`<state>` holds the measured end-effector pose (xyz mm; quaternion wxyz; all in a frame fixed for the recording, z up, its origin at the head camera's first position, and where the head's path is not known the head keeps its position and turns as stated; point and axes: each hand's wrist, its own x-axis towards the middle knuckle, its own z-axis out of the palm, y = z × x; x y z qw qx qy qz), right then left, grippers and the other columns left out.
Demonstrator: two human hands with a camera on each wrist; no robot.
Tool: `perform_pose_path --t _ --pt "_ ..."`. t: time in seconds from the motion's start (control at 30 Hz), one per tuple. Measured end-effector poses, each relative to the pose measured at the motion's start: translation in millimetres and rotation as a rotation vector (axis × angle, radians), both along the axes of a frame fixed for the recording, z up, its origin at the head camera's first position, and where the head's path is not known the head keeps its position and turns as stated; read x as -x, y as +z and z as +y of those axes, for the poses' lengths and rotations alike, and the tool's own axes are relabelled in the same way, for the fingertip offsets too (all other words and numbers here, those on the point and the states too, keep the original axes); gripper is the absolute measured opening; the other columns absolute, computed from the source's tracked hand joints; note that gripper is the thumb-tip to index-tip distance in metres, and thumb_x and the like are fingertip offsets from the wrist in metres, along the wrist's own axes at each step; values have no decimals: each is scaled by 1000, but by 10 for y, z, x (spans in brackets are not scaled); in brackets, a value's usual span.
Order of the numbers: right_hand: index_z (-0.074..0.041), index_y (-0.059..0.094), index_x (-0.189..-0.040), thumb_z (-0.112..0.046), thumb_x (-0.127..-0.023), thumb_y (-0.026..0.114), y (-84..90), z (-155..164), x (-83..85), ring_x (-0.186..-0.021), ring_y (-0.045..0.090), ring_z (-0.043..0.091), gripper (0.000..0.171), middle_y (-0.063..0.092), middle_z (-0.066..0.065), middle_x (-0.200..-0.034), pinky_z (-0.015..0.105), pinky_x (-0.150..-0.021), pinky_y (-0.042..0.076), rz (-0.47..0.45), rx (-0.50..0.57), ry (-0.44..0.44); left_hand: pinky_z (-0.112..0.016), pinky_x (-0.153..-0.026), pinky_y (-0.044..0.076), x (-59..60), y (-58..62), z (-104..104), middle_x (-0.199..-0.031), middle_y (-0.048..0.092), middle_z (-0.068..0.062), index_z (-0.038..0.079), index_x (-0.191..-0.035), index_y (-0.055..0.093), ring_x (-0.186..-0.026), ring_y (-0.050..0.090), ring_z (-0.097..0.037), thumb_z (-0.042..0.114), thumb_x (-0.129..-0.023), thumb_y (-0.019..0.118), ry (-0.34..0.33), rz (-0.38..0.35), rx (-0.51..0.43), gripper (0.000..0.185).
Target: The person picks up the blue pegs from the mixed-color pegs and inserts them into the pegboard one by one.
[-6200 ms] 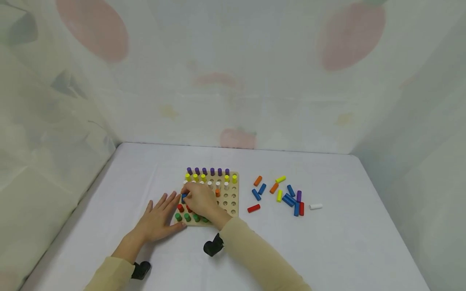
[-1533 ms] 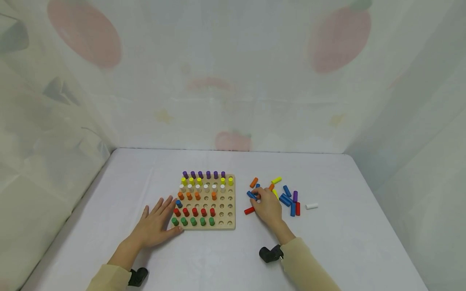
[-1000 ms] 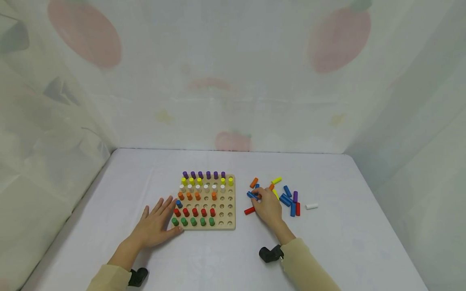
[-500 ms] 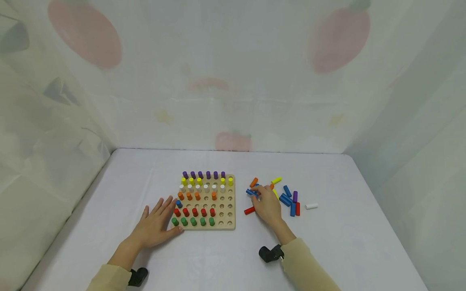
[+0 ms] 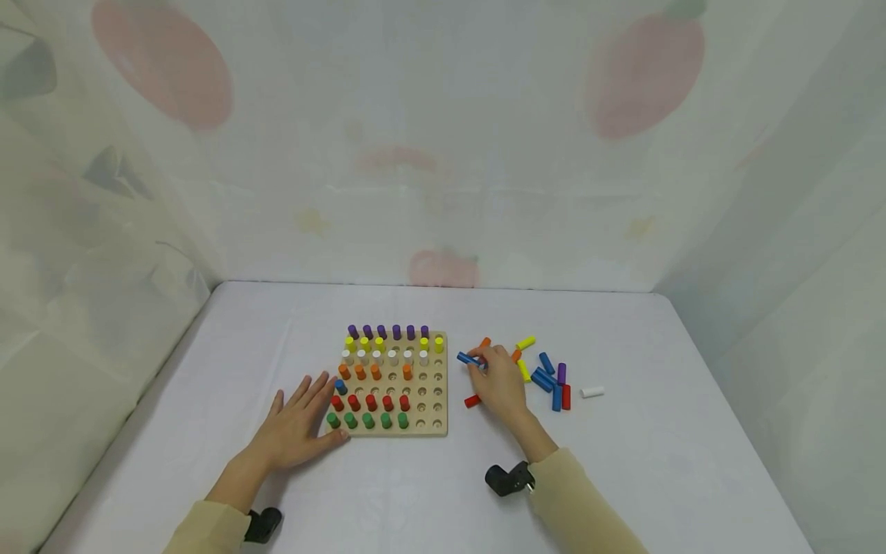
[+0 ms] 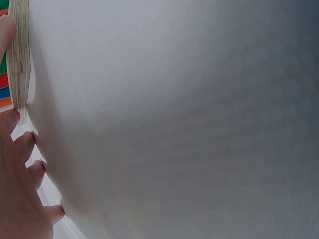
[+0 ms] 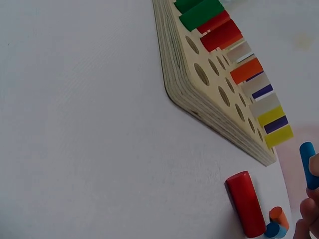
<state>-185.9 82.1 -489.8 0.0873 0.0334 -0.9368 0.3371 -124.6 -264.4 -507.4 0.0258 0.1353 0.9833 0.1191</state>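
A wooden pegboard [image 5: 432, 419] carries rows of purple, yellow, white, orange, red and green pegs, with a lone blue peg [image 5: 341, 387] at the left end of its row. My left hand [image 5: 294, 431] lies with fingers spread at the board's left edge, thumb at the front left corner. To the right of the board, my right hand [image 5: 501, 385] pinches a blue peg [image 5: 465, 358] between thumb and fingers. In the right wrist view that held blue peg [image 7: 308, 162] is raised above the table, apart from the board.
Loose pegs lie right of the board: a red peg [image 5: 472, 401] and an orange peg [image 5: 485, 342] by the right hand, then yellow, several blue, a purple peg [image 5: 561, 374] and a white peg [image 5: 592, 392]. Patterned cloth walls [image 5: 443, 192] surround the white table [image 5: 415, 500].
Six seconds ago my right hand was over the board at the blue peg. It moved right to the loose pegs and has now lifted one blue peg slightly leftward. The left hand stays put.
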Motion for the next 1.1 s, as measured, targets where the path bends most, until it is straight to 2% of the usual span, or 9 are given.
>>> perform_pose_path --t 0.27,0.67,0.9,1.1 --pt "-14 66 -102 -20 -86 64 71 -133 28 -71 49 11 17 55 2 -91 18 -53 42 13 11 59 -70 -102 10 2 9 2 -152 24 -9 18 -147 24 -138 19 -38 73 -75 50 3 -3 3 94" --pt "-11 64 -107 -16 -88 61 142 -280 34 -76 52 10 20 56 3 -96 20 -62 46 11 26 152 -70 -102 11 -3 -1 10 -152 24 -8 17 -147 25 -138 19 -38 73 -75 50 1 3 10 94" --pt "-11 61 -107 -15 -89 59 194 -386 36 -70 54 8 19 64 1 -93 18 -57 45 42 76 223 -69 -103 10 -4 4 7 -152 24 -8 18 -147 24 -138 20 -37 73 -75 50 2 5 12 94" --pt "-13 63 -106 -17 -89 59 229 -519 43 -65 49 7 17 63 -1 -92 16 -52 41 60 82 261 -69 -103 10 -7 12 8 -152 24 -8 17 -147 25 -138 20 -37 72 -75 51 3 2 8 94"
